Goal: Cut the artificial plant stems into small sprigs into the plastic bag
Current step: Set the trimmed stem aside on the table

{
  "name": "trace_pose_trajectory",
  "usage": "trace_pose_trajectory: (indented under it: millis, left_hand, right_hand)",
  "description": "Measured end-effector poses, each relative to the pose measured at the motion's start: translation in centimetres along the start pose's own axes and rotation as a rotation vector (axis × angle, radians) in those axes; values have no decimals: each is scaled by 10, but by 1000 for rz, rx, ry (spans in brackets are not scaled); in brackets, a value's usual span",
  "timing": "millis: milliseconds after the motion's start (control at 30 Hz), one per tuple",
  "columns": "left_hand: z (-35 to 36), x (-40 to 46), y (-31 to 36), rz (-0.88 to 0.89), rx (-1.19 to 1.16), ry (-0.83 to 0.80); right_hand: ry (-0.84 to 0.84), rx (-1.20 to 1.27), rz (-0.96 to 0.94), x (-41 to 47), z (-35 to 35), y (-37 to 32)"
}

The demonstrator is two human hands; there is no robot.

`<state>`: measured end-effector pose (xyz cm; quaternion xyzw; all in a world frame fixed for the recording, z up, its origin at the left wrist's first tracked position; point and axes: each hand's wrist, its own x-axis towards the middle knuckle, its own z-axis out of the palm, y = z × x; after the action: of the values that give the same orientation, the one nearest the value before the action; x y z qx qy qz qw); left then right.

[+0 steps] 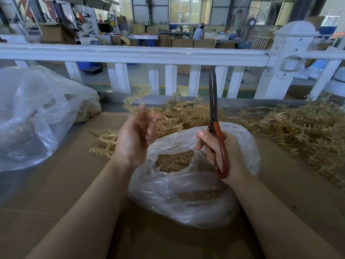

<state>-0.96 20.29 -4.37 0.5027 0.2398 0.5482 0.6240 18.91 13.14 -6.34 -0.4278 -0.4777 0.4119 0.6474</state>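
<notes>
Straw-gold plant stems (pixel 186 113) lie far on brown cardboard (pixel 74 184); the near plastic bag (pixel 186 193) is clear, tan sprigs (pixel 173 161) inside. Scissors (pixel 216 128) — dark blades, red-brown handles. White railing (pixel 130 53) beyond.

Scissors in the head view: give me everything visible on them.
The scissors have long, dark, dull metal blades and reddish-orange looped handles. The blades look closed or nearly so and point almost straight up, with the tips in front of the white railing. The right hand wraps the handles, fingers through the loop, above the open plastic bag of cut sprigs. Nothing is between the blades; the left hand holds a blurred stem apart from them.
</notes>
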Motion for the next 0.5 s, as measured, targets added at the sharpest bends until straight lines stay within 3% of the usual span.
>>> trace_pose_trajectory:
  millis: [100, 200, 333, 500]
  left_hand:
    - [-13, 3, 5, 59, 359, 625]
    - [-33, 9, 4, 9, 645, 944]
    - [-49, 11, 1, -196, 968, 1039]
    - [-48, 11, -3, -312, 1050, 1071]
  right_hand:
    - [16, 4, 19, 0, 1, 0]
    - [36, -2, 34, 1, 1, -1]
    - [51, -36, 30, 1, 1, 0]
    - [60, -31, 39, 1, 2, 0]
